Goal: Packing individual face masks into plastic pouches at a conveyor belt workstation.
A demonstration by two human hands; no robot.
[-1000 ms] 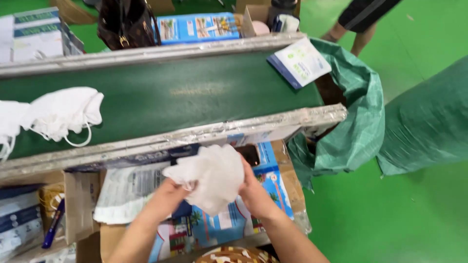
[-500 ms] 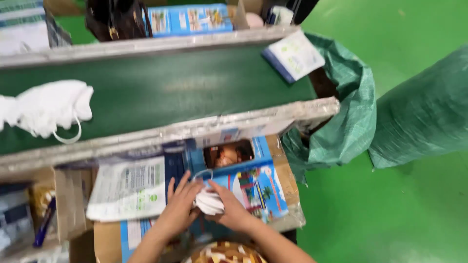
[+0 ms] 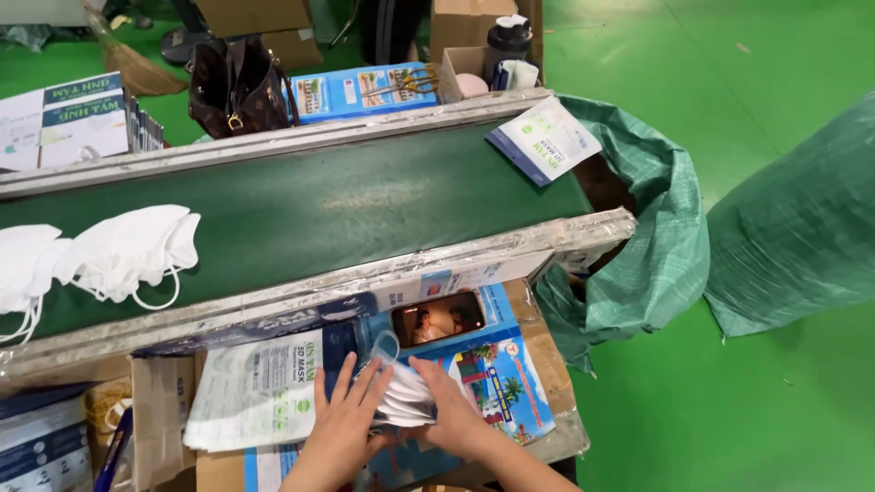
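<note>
The loose white fabric face masks (image 3: 401, 401), spread open a moment ago, are now squared into a flat stack (low on the table (image 3: 538, 364), beside the printed plastic pouches (image 3: 260, 392)), pressed between left hand (image 3: 342, 428) and right hand (image 3: 451, 415), ready for bagging.

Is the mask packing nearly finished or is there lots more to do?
One filled packet already lies at the end of the green belt, so some looks done. Right now the left hand and right hand press a small stack of white masks together beside a pile of flat bags. More loose masks wait on the belt, so plenty seems left.
</note>
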